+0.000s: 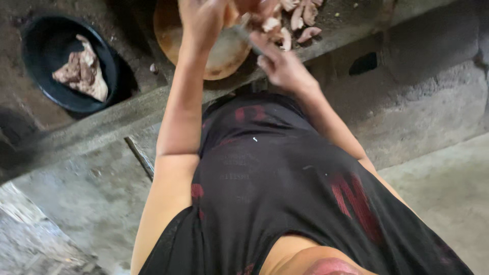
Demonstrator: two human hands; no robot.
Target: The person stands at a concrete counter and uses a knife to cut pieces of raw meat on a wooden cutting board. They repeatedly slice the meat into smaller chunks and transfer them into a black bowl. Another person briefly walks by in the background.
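My left hand point(204, 23) reaches over a round wooden chopping board point(224, 56) on a concrete counter, its fingers closed on a piece of raw meat point(254, 7) at the top edge of the view. My right hand point(280, 63) sits just right of the board and grips a knife point(246, 34), whose grey blade points up towards the left hand. Several pale cut pieces of meat point(300, 20) lie by the blade at the board's right side. The fingertips of both hands are partly hidden.
A black round bowl point(38, 46) holding a chunk of raw meat point(81, 71) stands on the counter at the left. The concrete counter edge point(102, 119) runs across in front of my body. My black shirt with red marks point(285, 193) fills the lower view, above a concrete floor point(448, 188).
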